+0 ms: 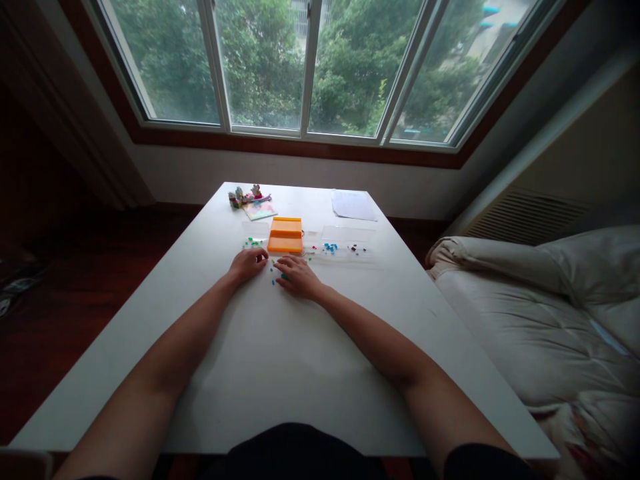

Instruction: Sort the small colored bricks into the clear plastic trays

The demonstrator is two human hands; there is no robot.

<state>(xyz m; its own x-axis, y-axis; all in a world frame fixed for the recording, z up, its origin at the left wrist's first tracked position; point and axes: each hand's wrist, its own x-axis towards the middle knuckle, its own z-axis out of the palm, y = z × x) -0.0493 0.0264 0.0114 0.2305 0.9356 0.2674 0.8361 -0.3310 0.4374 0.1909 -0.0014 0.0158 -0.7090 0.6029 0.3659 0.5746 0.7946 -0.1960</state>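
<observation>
My left hand [247, 264] rests on the white table, its fingers curled and thumb near the index finger; anything held there is too small to make out. To its right, my right hand [299, 277] lies palm down with fingers apart, over a green brick [285, 276] that shows partly beneath them. Several tiny loose bricks [273, 282] are scattered between the two hands. Just beyond stands an orange case [285, 244], opened out flat. Small green bricks [252, 242] sit in a clear tray left of it. Blue bricks [331, 248] and dark red bricks [354, 249] lie in clear trays to the right.
At the far left of the table [280, 373] are small built figures [244, 195] and a colourful booklet [261, 210]. White paper sheets [353, 205] lie far right. A beige sofa [500, 320] stands beside the table, and a window [305, 73] is beyond.
</observation>
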